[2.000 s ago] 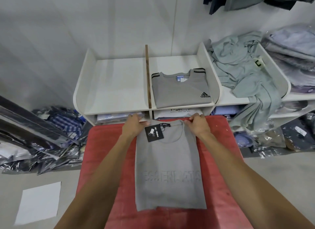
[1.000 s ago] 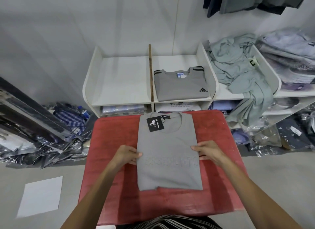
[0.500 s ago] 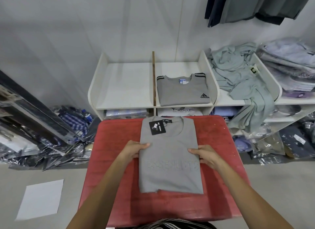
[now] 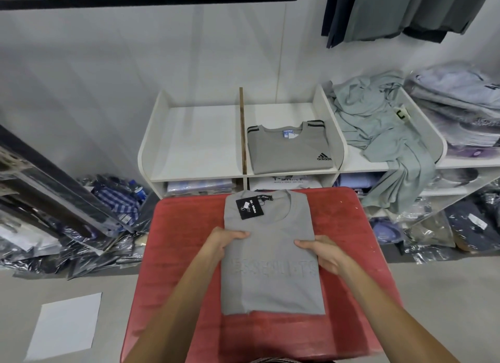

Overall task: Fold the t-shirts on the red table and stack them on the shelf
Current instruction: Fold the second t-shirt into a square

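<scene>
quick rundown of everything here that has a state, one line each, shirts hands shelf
grey t-shirt: sleeves folded in, flat on the red table, hang tag attached
left hand: gripping the shirt's left edge
right hand: gripping the shirt's right edge
adidas t-shirt: folded, in the right compartment of the white shelf
left compartment: holds nothing
pale green garments: unfolded, heaped, draping over the shelf edge

Grey t-shirt [image 4: 270, 276] (sides folded in) flat on red table [image 4: 184, 227]
</scene>
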